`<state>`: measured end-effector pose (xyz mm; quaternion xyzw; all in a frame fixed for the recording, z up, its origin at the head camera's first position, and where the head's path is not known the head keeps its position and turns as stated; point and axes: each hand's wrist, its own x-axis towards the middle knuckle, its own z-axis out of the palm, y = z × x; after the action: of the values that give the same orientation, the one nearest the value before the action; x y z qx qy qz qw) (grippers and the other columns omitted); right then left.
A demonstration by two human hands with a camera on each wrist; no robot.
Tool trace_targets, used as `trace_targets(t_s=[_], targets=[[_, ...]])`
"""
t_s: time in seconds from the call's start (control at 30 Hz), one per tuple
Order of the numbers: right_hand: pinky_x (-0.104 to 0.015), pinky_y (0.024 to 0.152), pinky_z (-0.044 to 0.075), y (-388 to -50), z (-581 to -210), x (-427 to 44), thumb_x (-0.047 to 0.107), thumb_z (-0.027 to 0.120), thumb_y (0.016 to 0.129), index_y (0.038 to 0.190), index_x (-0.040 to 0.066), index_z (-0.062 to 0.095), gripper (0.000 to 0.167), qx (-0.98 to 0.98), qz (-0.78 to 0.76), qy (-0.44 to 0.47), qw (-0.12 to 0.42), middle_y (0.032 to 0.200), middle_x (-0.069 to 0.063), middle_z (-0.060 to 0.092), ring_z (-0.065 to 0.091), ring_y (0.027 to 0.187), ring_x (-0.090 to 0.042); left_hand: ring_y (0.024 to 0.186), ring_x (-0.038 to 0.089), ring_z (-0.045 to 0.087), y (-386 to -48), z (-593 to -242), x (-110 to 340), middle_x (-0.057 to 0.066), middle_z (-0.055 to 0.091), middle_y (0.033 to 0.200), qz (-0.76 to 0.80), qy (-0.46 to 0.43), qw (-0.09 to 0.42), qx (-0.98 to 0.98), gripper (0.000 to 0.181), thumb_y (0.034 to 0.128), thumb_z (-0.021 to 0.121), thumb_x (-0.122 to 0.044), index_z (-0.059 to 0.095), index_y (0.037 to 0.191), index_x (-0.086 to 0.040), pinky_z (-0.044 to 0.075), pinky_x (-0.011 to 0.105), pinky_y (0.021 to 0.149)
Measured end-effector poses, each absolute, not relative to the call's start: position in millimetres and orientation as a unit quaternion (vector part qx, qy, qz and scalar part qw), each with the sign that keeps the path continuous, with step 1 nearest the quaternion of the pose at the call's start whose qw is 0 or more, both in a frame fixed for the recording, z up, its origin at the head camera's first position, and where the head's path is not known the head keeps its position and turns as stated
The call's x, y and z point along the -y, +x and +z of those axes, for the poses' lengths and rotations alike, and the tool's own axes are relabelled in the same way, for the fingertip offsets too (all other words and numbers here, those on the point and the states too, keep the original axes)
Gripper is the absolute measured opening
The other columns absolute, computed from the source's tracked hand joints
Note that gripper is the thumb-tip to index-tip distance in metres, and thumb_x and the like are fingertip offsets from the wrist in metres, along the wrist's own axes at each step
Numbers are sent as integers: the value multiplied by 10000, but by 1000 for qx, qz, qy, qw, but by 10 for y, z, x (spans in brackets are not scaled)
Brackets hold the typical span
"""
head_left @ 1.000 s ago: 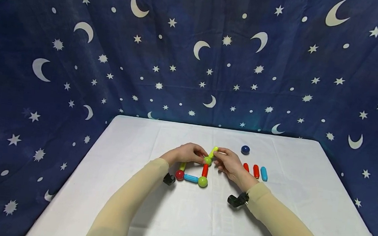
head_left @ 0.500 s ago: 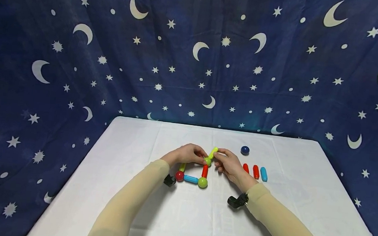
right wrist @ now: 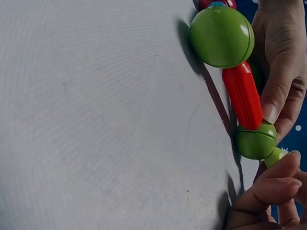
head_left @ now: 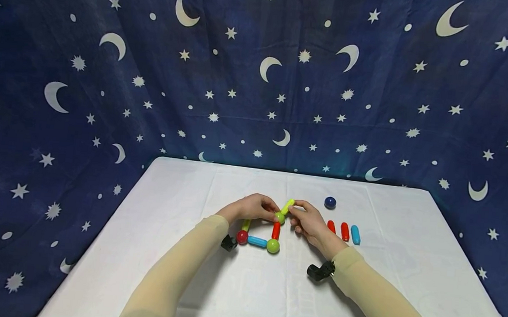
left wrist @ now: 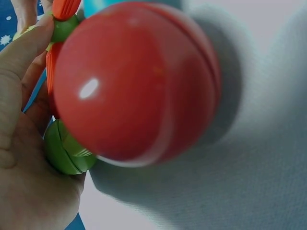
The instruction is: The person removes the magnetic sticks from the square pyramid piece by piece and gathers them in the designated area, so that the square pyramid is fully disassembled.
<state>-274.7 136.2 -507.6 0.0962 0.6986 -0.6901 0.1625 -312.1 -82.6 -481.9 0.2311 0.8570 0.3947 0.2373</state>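
Observation:
A square of magnetic rods and balls lies on the white table. Its near side is a blue rod (head_left: 258,241) between a red ball (head_left: 242,236) and a green ball (head_left: 273,246); a red rod (head_left: 276,231) forms the right side. At the far right corner my left hand (head_left: 256,207) pinches another green ball (right wrist: 257,142). With thumb and fingertips, my right hand (head_left: 313,223) holds a yellow-green rod (head_left: 288,206), its lower end touching that ball, tilted up. In the left wrist view a far red rod (left wrist: 51,79) runs to a third green ball (left wrist: 67,148), both behind my left hand.
Two red rods (head_left: 345,231) and a loose blue rod (head_left: 355,235) lie to the right of my right hand, one red rod partly covered by it. A dark blue ball (head_left: 330,202) sits farther back. Behind the table hangs a starry blue cloth (head_left: 244,67).

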Motion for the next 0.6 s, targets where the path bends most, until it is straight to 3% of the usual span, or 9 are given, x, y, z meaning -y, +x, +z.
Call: trace_targets(t_s=[0.23, 0.37, 0.6], targets=[[-194, 492, 393, -2719, -5049, -1386, 222, 602, 1056, 1407, 74, 513, 392, -687, -703, 87, 161, 938, -94, 628, 502, 598, -115, 913, 129, 592, -3117, -4819, 819, -78, 727, 1015, 396, 229, 240, -856, 253, 930, 784, -281, 770, 1150, -155, 473, 274, 858], [-191, 499, 402, -2691, -4942, -1457, 242, 607, 1054, 1422, 50, 499, 429, -690, -705, 62, 153, 1036, -121, 651, 511, 609, -101, 910, 131, 599, -3119, -4823, 818, -68, 726, 1002, 397, 228, 241, -855, 253, 931, 784, -278, 771, 1151, -153, 477, 274, 862], [-200, 546, 429, -2642, -4627, -1881, 268, 617, 1049, 1454, -8, 464, 513, -722, -680, 15, 127, 1101, -78, 643, 538, 655, -88, 976, 133, 582, -3109, -4830, 835, -101, 715, 1064, 389, 226, 237, -861, 258, 939, 772, -298, 766, 1167, -177, 458, 295, 915]])
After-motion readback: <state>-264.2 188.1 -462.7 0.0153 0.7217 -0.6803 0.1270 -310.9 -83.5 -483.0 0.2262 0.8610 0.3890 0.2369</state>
